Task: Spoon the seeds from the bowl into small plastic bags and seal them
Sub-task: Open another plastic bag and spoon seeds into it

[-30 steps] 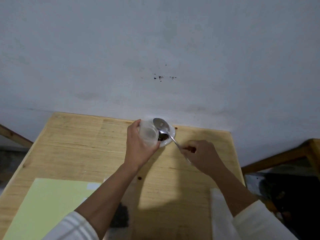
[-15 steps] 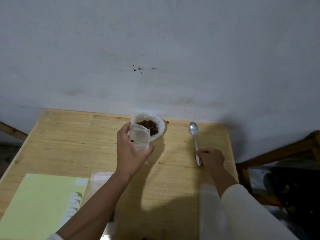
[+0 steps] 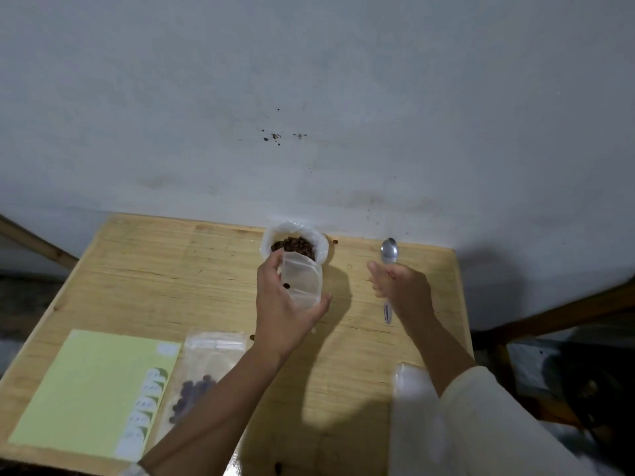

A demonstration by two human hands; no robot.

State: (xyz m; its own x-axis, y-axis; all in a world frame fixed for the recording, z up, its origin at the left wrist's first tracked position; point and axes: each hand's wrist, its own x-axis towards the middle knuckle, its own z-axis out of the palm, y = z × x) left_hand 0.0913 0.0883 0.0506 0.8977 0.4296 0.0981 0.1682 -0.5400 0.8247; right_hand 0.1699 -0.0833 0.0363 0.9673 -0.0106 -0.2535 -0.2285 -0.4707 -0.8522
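Note:
A white bowl (image 3: 321, 242) of dark brown seeds (image 3: 294, 246) stands at the table's far edge by the wall. Just in front of it my left hand (image 3: 281, 304) holds a small clear plastic bag (image 3: 302, 280) with its mouth open and a seed or two inside. A metal spoon (image 3: 389, 253) lies on the table to the right of the bowl. My right hand (image 3: 400, 285) hovers over the spoon's handle, fingers apart, holding nothing.
A filled clear bag of seeds (image 3: 196, 376) lies near the front, beside a pale green label sheet (image 3: 89, 389). More clear plastic (image 3: 412, 389) lies at the right front by my sleeve. The wooden table (image 3: 165, 280) ends at a grey wall. Wooden frames stand at both sides.
My right hand carried the spoon away from the bowl, laid it on the table to the right and let go. My left hand has kept hold of the bag in front of the bowl.

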